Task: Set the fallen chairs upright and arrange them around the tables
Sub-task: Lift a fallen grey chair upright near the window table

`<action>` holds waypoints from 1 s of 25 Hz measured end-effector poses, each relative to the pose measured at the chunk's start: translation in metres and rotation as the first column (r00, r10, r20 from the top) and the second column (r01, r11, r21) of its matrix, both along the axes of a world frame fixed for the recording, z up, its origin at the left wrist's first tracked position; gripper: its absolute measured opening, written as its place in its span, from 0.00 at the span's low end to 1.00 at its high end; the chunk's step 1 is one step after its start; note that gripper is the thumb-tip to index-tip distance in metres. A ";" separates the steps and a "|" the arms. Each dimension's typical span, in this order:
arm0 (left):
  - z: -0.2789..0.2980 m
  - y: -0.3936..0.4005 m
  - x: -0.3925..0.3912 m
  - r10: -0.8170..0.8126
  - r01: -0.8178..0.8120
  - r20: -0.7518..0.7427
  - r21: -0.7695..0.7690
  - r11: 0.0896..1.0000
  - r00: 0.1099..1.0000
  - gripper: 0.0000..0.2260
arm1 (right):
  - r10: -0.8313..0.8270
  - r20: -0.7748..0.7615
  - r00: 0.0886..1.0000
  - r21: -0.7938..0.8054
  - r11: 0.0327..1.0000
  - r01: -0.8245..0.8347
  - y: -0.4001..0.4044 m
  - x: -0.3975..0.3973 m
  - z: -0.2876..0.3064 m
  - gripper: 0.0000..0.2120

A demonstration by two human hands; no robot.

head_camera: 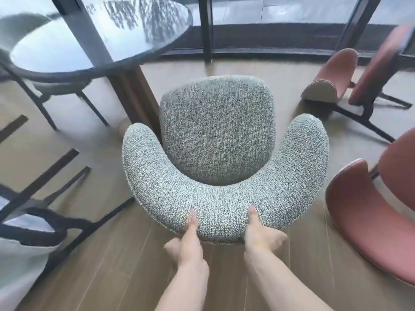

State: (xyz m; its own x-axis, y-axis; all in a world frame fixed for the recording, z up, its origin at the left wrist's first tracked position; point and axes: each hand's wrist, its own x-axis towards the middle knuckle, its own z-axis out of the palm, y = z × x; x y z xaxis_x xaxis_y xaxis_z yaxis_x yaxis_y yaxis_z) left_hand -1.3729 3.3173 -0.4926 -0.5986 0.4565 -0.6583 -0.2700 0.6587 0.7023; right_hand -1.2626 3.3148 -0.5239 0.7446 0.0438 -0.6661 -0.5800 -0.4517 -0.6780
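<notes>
A grey-green speckled armchair [217, 140] stands upright in the middle of the view, its seat facing away from me toward the window. My left hand [187, 239] grips the curved backrest from behind, thumb lying on top. My right hand [260, 232] grips the same backrest a little to the right, thumb on top and fingers curled underneath. A round dark glass table [67, 52] stands at the upper left, its thick post just left of the chair. A pink chair [332, 75] lies tipped over on the floor at the upper right.
A second pink chair [368, 216] fills the right edge. At the left, a fallen chair shows its black legs [45, 176] and pale seat. Another grey chair [20, 28] sits behind the table. Dark window frames [206, 28] run along the back. The floor is wood planks.
</notes>
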 end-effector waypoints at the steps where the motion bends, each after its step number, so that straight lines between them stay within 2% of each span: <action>1: 0.009 0.002 0.002 -0.084 0.095 -0.188 0.051 0.994 0.978 0.23 | 0.016 0.000 1.000 0.007 1.000 -0.016 0.004 0.002 0.005 0.44; 2: 0.018 0.008 0.006 -0.175 0.237 -0.372 0.128 0.963 0.912 0.22 | 0.024 0.007 1.000 0.015 1.000 -0.024 0.009 0.005 0.009 0.44; 3: 0.028 0.016 0.011 -0.267 0.418 -0.520 0.198 0.886 0.811 0.19 | 0.034 0.016 0.999 0.018 0.999 -0.034 0.015 0.008 0.013 0.44; 4: 0.035 0.027 0.018 -0.371 0.606 -0.622 0.214 0.766 0.689 0.15 | 0.045 0.022 0.999 0.012 0.999 -0.046 0.020 0.010 0.017 0.45; 5: 0.038 0.040 0.023 -0.489 0.770 -0.696 0.145 0.622 0.526 0.12 | 0.060 0.031 0.998 0.001 0.998 -0.060 0.026 0.013 0.020 0.45; 6: 0.038 0.052 0.026 -0.601 0.887 -0.732 0.009 0.462 0.321 0.11 | 0.075 0.041 0.996 -0.004 0.997 -0.074 0.034 0.017 0.023 0.45; 7: 0.035 0.063 0.025 -0.677 0.940 -0.732 -0.171 0.295 0.079 0.16 | 0.098 0.048 0.994 0.002 0.995 -0.099 0.042 0.022 0.025 0.44; 8: 0.031 0.072 0.020 -0.695 0.921 -0.697 -0.366 0.132 -0.177 0.25 | 0.146 0.048 0.988 0.013 0.989 -0.146 0.050 0.027 0.028 0.43; 9: 0.028 0.080 0.015 -0.656 0.858 -0.652 -0.514 0.013 -0.381 0.33 | 0.208 0.038 0.977 0.028 0.977 -0.209 0.058 0.034 0.032 0.43; 10: 0.026 0.088 0.011 -0.593 0.806 -0.634 -0.591 -0.043 -0.497 0.39 | 0.274 0.025 0.961 0.040 0.961 -0.275 0.066 0.040 0.037 0.43; 11: 0.027 0.098 0.010 -0.545 0.790 -0.645 -0.610 -0.055 -0.536 0.42 | 0.333 0.012 0.943 0.049 0.942 -0.333 0.073 0.048 0.044 0.44; 12: 0.031 0.111 0.011 -0.530 0.801 -0.666 -0.597 -0.042 -0.525 0.43 | 0.388 0.041 0.921 0.025 0.921 -0.389 0.078 0.055 0.055 0.46; 13: 0.035 0.124 0.013 -0.535 0.818 -0.684 -0.575 -0.023 -0.496 0.43 | 0.468 0.179 0.866 -0.098 0.884 -0.457 0.082 0.062 0.066 0.48; 14: 0.039 0.136 0.017 -0.533 0.828 -0.698 -0.561 -0.008 -0.478 0.42 | 0.582 0.390 0.713 -0.263 0.813 -0.520 0.086 0.070 0.077 0.51; 15: 0.041 0.146 0.020 -0.519 0.833 -0.711 -0.554 -0.002 -0.474 0.41 | 0.682 0.586 0.438 -0.398 0.713 -0.577 0.090 0.076 0.085 0.51; 16: 0.042 0.155 0.024 -0.499 0.834 -0.723 -0.551 0.000 -0.478 0.39 | 0.742 0.661 0.116 -0.510 0.557 -0.656 0.095 0.081 0.093 0.49; 17: 0.042 0.163 0.026 -0.481 0.835 -0.732 -0.551 0.002 -0.482 0.38 | 0.775 0.614 -0.149 -0.609 0.346 -0.714 0.104 0.082 0.099 0.47; 18: 0.042 0.169 0.027 -0.466 0.832 -0.738 -0.554 0.007 -0.488 0.37 | 0.807 0.487 -0.334 -0.690 0.122 -0.713 0.113 0.080 0.102 0.46; 19: 0.043 0.177 0.027 -0.456 0.830 -0.742 -0.557 0.009 -0.492 0.37 | 0.826 0.336 -0.452 -0.757 -0.048 -0.651 0.122 0.077 0.101 0.45; 20: 0.043 0.187 0.028 -0.447 0.831 -0.745 -0.556 0.005 -0.496 0.36 | 0.835 0.221 -0.504 -0.807 -0.134 -0.575 0.132 0.076 0.098 0.44; 21: 0.045 0.194 0.030 -0.443 0.831 -0.747 -0.556 0.004 -0.497 0.35 | 0.838 0.180 -0.516 -0.832 -0.150 -0.534 0.139 0.076 0.094 0.44; 25: 0.049 0.223 0.034 -0.420 0.832 -0.751 -0.554 -0.020 -0.510 0.34 | 0.845 0.192 -0.499 -0.856 -0.105 -0.506 0.167 0.081 0.091 0.47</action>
